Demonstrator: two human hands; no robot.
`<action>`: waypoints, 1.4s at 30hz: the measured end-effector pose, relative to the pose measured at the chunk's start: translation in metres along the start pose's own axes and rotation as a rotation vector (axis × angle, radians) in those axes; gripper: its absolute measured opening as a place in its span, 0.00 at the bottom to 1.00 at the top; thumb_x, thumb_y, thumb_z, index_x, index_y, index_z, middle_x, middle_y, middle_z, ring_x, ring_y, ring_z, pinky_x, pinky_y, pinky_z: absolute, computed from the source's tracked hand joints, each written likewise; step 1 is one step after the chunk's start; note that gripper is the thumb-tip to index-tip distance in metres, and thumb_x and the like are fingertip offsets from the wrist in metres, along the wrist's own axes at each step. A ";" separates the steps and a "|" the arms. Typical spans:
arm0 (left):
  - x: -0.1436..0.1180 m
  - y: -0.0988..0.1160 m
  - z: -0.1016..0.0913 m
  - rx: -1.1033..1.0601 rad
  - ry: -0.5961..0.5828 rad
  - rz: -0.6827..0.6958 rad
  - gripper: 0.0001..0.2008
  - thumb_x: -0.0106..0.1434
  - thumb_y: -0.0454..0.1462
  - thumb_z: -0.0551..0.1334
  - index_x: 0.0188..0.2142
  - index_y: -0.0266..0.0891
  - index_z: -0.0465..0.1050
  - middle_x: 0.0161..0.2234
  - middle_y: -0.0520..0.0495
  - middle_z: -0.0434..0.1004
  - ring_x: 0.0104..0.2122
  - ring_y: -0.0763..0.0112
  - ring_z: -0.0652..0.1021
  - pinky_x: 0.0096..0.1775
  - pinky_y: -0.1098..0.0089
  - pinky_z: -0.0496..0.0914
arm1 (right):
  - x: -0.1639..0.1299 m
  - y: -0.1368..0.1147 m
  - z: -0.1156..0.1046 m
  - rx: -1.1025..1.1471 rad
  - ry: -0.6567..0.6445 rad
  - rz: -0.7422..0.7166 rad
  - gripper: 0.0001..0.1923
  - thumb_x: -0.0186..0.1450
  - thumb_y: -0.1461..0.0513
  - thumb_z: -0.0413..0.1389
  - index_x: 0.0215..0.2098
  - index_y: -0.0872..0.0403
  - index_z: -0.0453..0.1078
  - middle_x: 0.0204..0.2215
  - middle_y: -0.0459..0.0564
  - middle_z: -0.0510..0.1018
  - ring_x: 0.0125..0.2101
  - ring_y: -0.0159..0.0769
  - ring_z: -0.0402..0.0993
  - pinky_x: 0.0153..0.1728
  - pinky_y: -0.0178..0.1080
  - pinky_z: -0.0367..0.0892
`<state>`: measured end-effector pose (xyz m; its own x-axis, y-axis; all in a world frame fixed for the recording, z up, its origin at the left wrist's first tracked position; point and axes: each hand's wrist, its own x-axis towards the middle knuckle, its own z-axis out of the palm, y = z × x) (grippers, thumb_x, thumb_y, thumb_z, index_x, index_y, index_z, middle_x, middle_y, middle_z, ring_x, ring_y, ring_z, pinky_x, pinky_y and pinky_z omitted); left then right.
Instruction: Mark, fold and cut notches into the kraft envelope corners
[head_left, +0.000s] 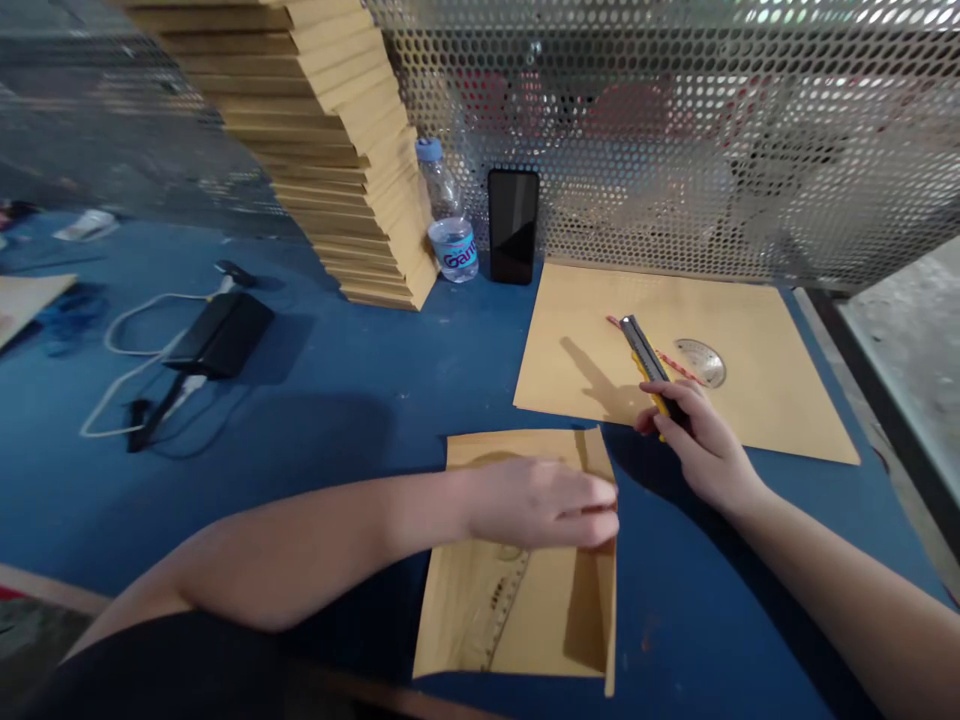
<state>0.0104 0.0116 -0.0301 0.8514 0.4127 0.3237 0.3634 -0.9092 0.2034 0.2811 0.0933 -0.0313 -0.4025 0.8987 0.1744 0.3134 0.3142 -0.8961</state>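
Observation:
My left hand (544, 500) lies flat on a small brown paper sheet (517, 600) with a folded-up right edge, near the table's front. A clear ruler (504, 612) rests on that sheet below the hand. My right hand (701, 440) grips a yellow and black utility knife (643, 358) whose tip points away over a larger brown paper sheet (765, 340). On that larger sheet lie a clear protractor (700, 361) and a thin red pencil (679, 366) partly hidden by the knife.
A tall leaning stack of brown paper (330, 130) stands at the back, with a water bottle (448, 215) and a black phone (513, 225) propped on the perforated metal screen (675, 130). A black power bank with cables (220, 335) lies left on the blue table (337, 400).

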 end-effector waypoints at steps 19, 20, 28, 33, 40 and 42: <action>0.008 -0.010 -0.002 0.005 0.085 -0.040 0.08 0.75 0.34 0.62 0.48 0.41 0.82 0.53 0.42 0.84 0.54 0.61 0.82 0.57 0.58 0.76 | -0.003 -0.015 0.015 -0.192 -0.092 -0.154 0.15 0.65 0.67 0.62 0.48 0.47 0.73 0.43 0.49 0.70 0.31 0.35 0.81 0.36 0.45 0.84; 0.007 -0.013 -0.001 0.016 0.117 -0.146 0.10 0.74 0.39 0.65 0.52 0.39 0.80 0.54 0.39 0.83 0.54 0.58 0.82 0.56 0.56 0.76 | -0.003 -0.014 0.014 -0.192 -0.098 -0.158 0.16 0.64 0.68 0.62 0.48 0.47 0.73 0.43 0.49 0.70 0.30 0.35 0.81 0.36 0.45 0.84; 0.004 -0.010 0.001 0.152 0.158 -0.446 0.39 0.65 0.55 0.73 0.62 0.27 0.69 0.49 0.32 0.84 0.46 0.50 0.84 0.46 0.53 0.79 | -0.006 -0.018 0.012 -0.204 -0.129 -0.210 0.14 0.64 0.69 0.61 0.46 0.47 0.72 0.41 0.49 0.72 0.33 0.36 0.78 0.38 0.46 0.81; 0.005 0.002 -0.004 0.267 0.128 -0.359 0.28 0.74 0.49 0.66 0.61 0.27 0.70 0.44 0.38 0.84 0.37 0.57 0.84 0.37 0.58 0.77 | -0.007 -0.023 0.008 -0.217 -0.184 -0.249 0.16 0.62 0.65 0.68 0.46 0.46 0.72 0.40 0.50 0.75 0.38 0.42 0.78 0.41 0.48 0.81; 0.005 0.011 -0.005 0.392 0.122 -0.213 0.16 0.78 0.35 0.57 0.60 0.30 0.71 0.38 0.45 0.82 0.31 0.63 0.81 0.30 0.61 0.73 | -0.011 -0.014 0.007 -0.258 -0.256 -0.317 0.16 0.66 0.61 0.68 0.50 0.46 0.72 0.46 0.51 0.72 0.34 0.36 0.79 0.37 0.44 0.83; 0.003 0.011 -0.004 0.406 0.120 -0.199 0.16 0.77 0.33 0.56 0.60 0.31 0.71 0.39 0.44 0.83 0.31 0.64 0.82 0.30 0.62 0.73 | -0.012 -0.013 0.005 -0.256 -0.272 -0.323 0.15 0.66 0.61 0.67 0.50 0.46 0.72 0.46 0.51 0.71 0.32 0.33 0.78 0.35 0.42 0.82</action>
<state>0.0155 0.0034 -0.0229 0.7088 0.5633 0.4246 0.6544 -0.7497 -0.0979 0.2774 0.0773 -0.0238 -0.7132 0.6412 0.2830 0.3233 0.6592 -0.6789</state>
